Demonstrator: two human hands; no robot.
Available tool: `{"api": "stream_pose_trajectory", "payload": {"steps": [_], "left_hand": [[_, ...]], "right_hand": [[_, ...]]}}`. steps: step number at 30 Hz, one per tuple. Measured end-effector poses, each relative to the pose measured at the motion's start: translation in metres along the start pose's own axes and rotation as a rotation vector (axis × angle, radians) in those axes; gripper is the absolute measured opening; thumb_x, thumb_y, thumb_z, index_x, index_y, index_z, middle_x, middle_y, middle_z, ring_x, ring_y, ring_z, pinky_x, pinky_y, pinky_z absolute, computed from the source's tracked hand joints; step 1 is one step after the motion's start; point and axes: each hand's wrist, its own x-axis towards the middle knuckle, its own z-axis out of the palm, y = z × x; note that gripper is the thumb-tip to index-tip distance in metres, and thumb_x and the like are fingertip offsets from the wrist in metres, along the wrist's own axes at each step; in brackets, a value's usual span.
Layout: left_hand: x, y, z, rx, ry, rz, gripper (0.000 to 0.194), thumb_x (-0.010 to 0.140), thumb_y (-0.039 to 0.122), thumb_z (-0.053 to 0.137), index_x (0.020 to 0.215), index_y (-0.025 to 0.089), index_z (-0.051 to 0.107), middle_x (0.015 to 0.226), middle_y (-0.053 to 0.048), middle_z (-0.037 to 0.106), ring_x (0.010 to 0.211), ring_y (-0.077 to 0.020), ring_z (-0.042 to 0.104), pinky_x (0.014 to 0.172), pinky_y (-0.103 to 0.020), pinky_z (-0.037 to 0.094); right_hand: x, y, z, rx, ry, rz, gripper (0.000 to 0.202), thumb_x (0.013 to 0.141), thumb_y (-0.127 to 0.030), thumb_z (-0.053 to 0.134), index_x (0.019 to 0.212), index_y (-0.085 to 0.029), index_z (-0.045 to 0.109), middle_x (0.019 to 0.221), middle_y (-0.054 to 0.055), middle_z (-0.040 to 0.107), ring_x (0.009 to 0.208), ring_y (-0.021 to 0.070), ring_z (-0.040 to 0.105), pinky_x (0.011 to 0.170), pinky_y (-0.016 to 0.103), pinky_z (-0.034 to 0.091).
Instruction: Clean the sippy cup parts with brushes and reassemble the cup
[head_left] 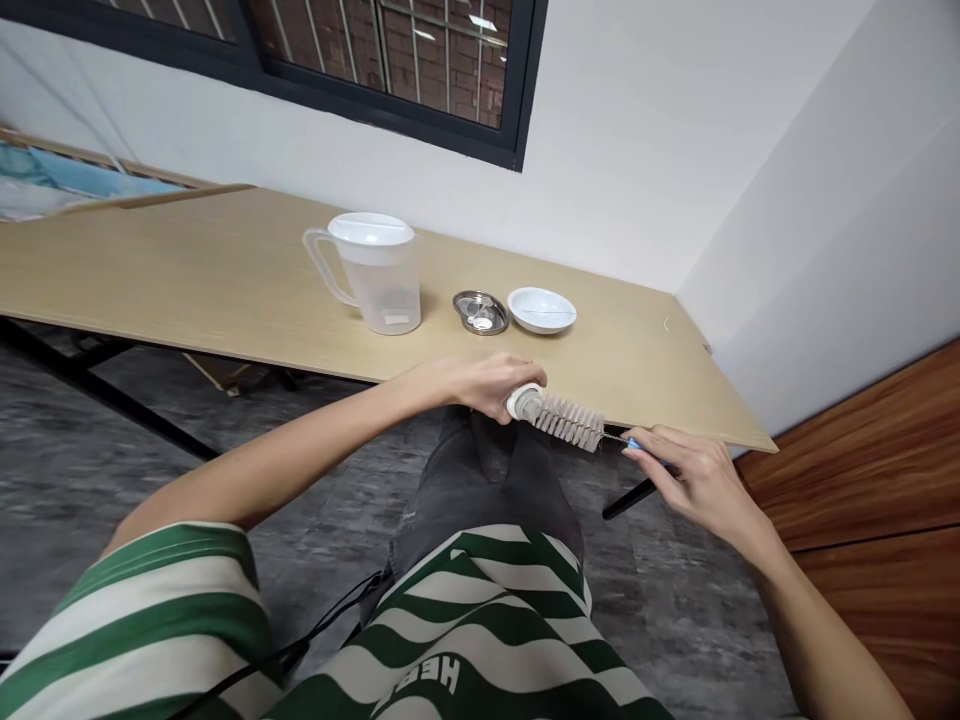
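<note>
My left hand (501, 384) is closed around a small bottle-like item with a round white rim (514, 402), whose body is mostly hidden by my fingers. My right hand (694, 468) grips the blue handle of a bottle brush (571, 422). The brush's pale bristles point left, with its tip at the white rim; how far it reaches inside I cannot tell. Both hands are in front of the table's near edge, above my legs. Beyond them on the table are a shiny metal dish (491, 300) and a white bowl (541, 310).
A translucent lidded pitcher (386, 285) stands on the wooden table (187, 270), left of the metal dish. White walls and a dark-framed window (450, 118) lie behind. A wood-grain panel (877, 460) is at the right, and blue items (90, 172) show at the far left.
</note>
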Motion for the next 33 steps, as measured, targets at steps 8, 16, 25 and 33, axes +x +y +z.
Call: {"api": "stream_pose_trajectory", "payload": {"steps": [8, 16, 25, 33], "left_hand": [[-0.002, 0.010, -0.009, -0.019, 0.069, -0.113, 0.058, 0.060, 0.022, 0.080, 0.113, 0.018, 0.056, 0.101, -0.005, 0.067, 0.089, -0.0207, 0.064, 0.072, -0.027, 0.044], [-0.023, -0.019, -0.008, 0.070, 0.245, -0.324, 0.057, 0.062, 0.027, 0.077, 0.114, 0.013, 0.059, 0.106, -0.010, 0.067, 0.094, -0.0255, 0.065, 0.078, -0.030, 0.046], [-0.005, -0.070, 0.019, -0.494, 0.697, -0.483, 0.073, 0.058, 0.048, 0.084, 0.116, 0.012, 0.058, 0.114, -0.012, 0.065, 0.098, -0.0229, 0.064, 0.085, -0.031, 0.051], [0.042, -0.096, 0.067, -0.652, 0.871, -0.567, 0.065, 0.057, 0.047, 0.087, 0.105, 0.010, 0.064, 0.104, -0.010, 0.066, 0.096, -0.0207, 0.063, 0.086, -0.030, 0.049]], "right_hand": [[0.003, 0.008, 0.016, 0.315, 0.055, 0.078, 0.021, 0.095, -0.026, 0.058, 0.108, -0.016, 0.071, 0.094, 0.007, 0.069, 0.080, 0.0152, 0.063, 0.071, 0.026, 0.047], [-0.022, 0.035, 0.010, 0.136, 0.259, 0.264, 0.024, 0.092, -0.033, 0.061, 0.104, -0.016, 0.073, 0.086, 0.005, 0.068, 0.071, 0.0146, 0.062, 0.067, 0.027, 0.047], [0.003, 0.117, 0.076, 0.368, 0.235, 0.754, 0.056, 0.086, -0.059, 0.054, 0.101, -0.010, 0.074, 0.100, 0.013, 0.070, 0.093, 0.0270, 0.064, 0.085, 0.036, 0.046], [0.066, 0.150, 0.157, 0.312, 0.272, 1.026, 0.051, 0.087, -0.034, 0.052, 0.127, -0.003, 0.055, 0.108, 0.018, 0.065, 0.096, 0.0253, 0.057, 0.084, 0.032, 0.039]]}}
